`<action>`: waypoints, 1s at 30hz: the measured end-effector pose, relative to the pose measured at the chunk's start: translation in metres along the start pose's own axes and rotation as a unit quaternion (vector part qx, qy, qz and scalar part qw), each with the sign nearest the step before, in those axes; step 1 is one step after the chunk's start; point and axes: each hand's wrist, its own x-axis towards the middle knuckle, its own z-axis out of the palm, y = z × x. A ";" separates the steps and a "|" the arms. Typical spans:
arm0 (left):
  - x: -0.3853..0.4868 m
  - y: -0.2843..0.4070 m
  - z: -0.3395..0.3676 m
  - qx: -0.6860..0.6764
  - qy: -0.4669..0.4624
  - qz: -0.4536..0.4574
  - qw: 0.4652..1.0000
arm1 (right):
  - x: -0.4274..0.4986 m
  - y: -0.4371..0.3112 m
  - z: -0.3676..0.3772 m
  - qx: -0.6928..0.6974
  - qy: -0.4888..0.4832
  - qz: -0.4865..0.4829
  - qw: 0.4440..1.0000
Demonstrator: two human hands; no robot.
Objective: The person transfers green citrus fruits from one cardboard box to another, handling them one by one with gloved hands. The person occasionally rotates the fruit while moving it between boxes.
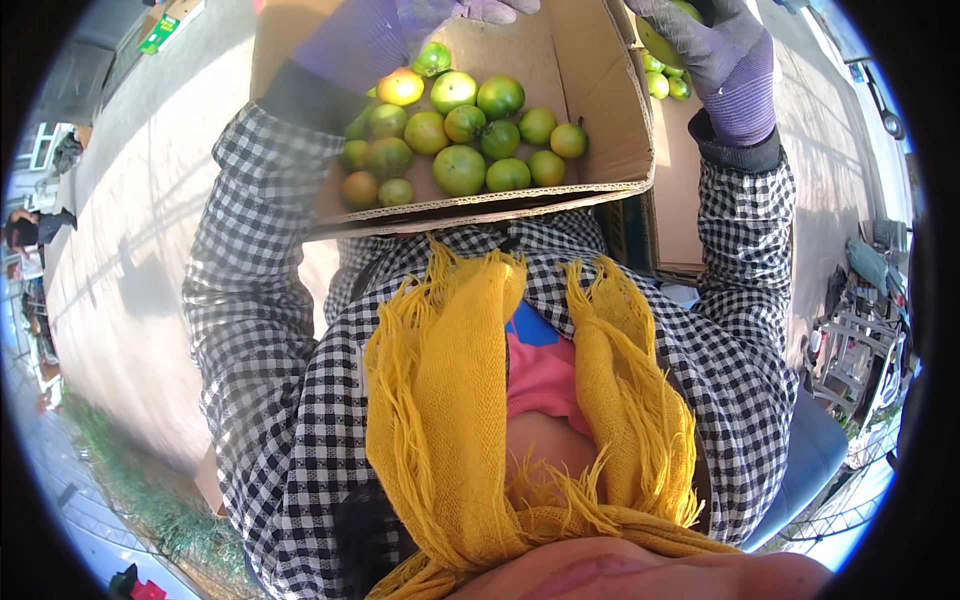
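A cardboard box (600,97) in front of me holds several tomatoes (459,170), mostly green, a few turning orange. My left hand (442,19), in a purple knit-cuffed work glove, reaches over the box's left part. The top picture edge cuts it off, so whether it holds anything is hidden. At upper right my right hand (709,45), gloved alike, is closed around a green tomato (658,41); more green shows between its fingers. Below that hand, several smaller green tomatoes (667,81) lie at a second cardboard box (675,202), right of the first.
Yellow scarf ends (450,390) hang over my chest. Concrete ground (127,225) stretches to the left, with grass (150,480) at lower left. A person (34,229) is at the far left. A metal frame (855,360) and clutter stand at right, near a blue seat (806,457).
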 end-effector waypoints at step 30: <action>0.032 -0.184 -0.085 0.494 -0.139 -0.122 0.849 | -0.013 -0.003 0.043 0.432 -0.057 0.224 0.872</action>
